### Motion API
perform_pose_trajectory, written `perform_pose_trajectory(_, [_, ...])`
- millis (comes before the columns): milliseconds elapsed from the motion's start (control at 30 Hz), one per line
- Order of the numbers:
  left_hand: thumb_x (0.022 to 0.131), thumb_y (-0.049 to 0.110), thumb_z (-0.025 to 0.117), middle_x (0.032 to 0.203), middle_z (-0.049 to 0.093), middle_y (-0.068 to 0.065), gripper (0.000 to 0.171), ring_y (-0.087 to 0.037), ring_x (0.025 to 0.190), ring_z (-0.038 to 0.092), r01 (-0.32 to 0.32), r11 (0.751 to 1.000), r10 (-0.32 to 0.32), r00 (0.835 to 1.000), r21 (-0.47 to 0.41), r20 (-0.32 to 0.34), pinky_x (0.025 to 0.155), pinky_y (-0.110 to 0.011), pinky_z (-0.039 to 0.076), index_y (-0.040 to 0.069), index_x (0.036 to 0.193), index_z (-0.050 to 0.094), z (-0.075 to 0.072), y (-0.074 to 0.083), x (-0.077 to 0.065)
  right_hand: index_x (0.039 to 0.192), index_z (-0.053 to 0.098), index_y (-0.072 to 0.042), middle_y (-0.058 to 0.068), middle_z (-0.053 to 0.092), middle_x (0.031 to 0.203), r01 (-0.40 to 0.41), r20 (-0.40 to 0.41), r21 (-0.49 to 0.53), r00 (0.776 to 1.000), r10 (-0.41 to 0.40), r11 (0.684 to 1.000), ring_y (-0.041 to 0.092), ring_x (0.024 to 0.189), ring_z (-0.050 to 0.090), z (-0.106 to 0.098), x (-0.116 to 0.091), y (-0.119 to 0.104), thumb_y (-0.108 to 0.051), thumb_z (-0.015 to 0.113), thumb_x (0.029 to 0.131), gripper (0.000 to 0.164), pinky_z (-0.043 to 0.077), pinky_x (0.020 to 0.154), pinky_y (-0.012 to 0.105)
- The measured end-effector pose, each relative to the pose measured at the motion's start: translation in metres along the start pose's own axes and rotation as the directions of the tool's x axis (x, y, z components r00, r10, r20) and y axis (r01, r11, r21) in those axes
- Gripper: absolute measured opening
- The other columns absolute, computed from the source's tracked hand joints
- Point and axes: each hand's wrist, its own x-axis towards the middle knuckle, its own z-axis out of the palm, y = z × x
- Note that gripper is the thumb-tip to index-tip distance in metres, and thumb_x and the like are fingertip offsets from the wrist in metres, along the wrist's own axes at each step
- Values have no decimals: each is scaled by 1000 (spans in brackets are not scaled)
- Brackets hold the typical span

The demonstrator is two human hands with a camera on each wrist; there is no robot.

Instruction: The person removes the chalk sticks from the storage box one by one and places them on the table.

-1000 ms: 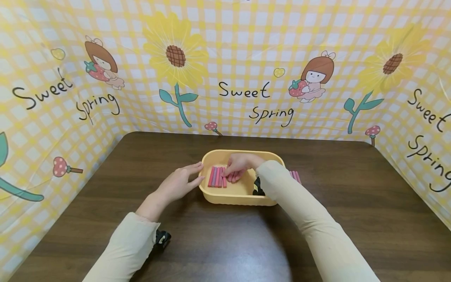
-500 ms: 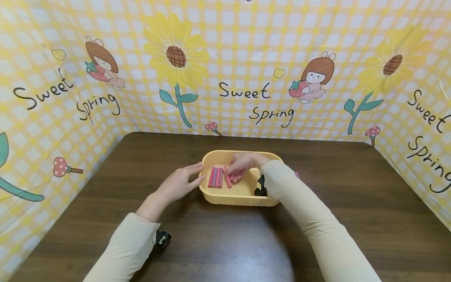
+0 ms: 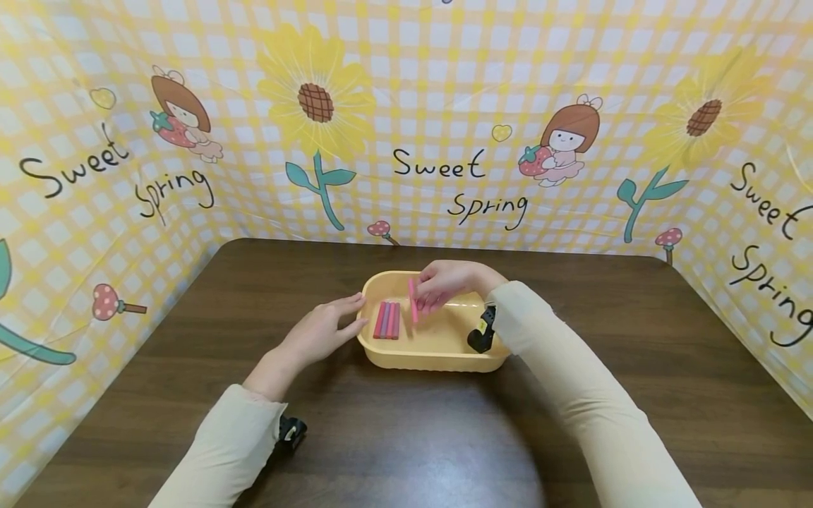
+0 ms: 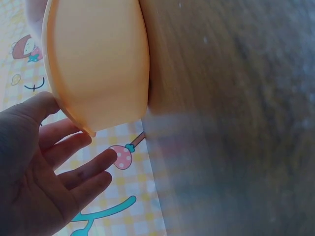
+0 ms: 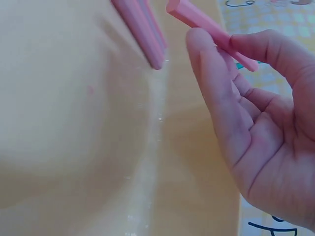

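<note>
My right hand (image 3: 447,282) is raised above the floor of a yellow plastic basin (image 3: 432,361). Between thumb and forefinger it pinches a slim pink stick (image 5: 202,19), which stands nearly upright in the head view (image 3: 413,302). Several pink and purple sticks (image 3: 387,321) lie side by side at the basin's left end. At that same end, my left hand (image 3: 317,331) touches the rim, its fingers extended and spread. The left wrist view shows its thumb and some fingertips at the basin's rim (image 4: 74,120).
A dark wooden table (image 3: 381,437) carries the basin near its back edge. Yellow checked cloth (image 3: 406,106) with printed flowers hangs behind and along both sides. A black device (image 3: 483,330) is strapped to the right wrist, another (image 3: 292,432) to the left.
One pink stick has been drawn away from the row's right side and lifted by my right hand, which has moved up and right. The left hand has stayed at the rim.
</note>
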Motion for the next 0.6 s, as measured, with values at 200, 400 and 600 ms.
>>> perform_pose_trajectory(200, [93, 26, 55, 142, 45, -15, 49, -33, 131, 44, -5, 1000, 5, 1000, 0, -5, 108, -49, 36, 2, 135, 48, 0, 1, 0, 102, 57, 1, 3, 72, 84, 40, 1, 61, 999, -40, 997, 12, 81, 70, -6, -12, -2, -12, 48, 95, 18, 57, 81, 29])
perform_pose_trajectory(400, [93, 26, 56, 142, 46, -16, 48, -34, 130, 45, -13, 1000, 13, 1000, -5, -16, 108, -50, 36, 1, 134, 49, 0, 2, 0, 102, 54, -1, 3, 72, 85, 58, -13, 80, 998, -57, 995, 13, 83, 69, -11, -21, 0, -11, 48, 94, 13, 57, 82, 32])
perform_pose_trajectory(600, [93, 25, 56, 142, 46, -16, 48, -34, 130, 45, -12, 1000, 12, 1000, -7, -16, 108, -50, 36, 1, 134, 49, 0, 2, 0, 105, 52, 0, 2, 71, 87, 82, -26, 83, 996, -81, 993, 14, 84, 68, -14, -32, 4, -11, 47, 95, 16, 56, 85, 34])
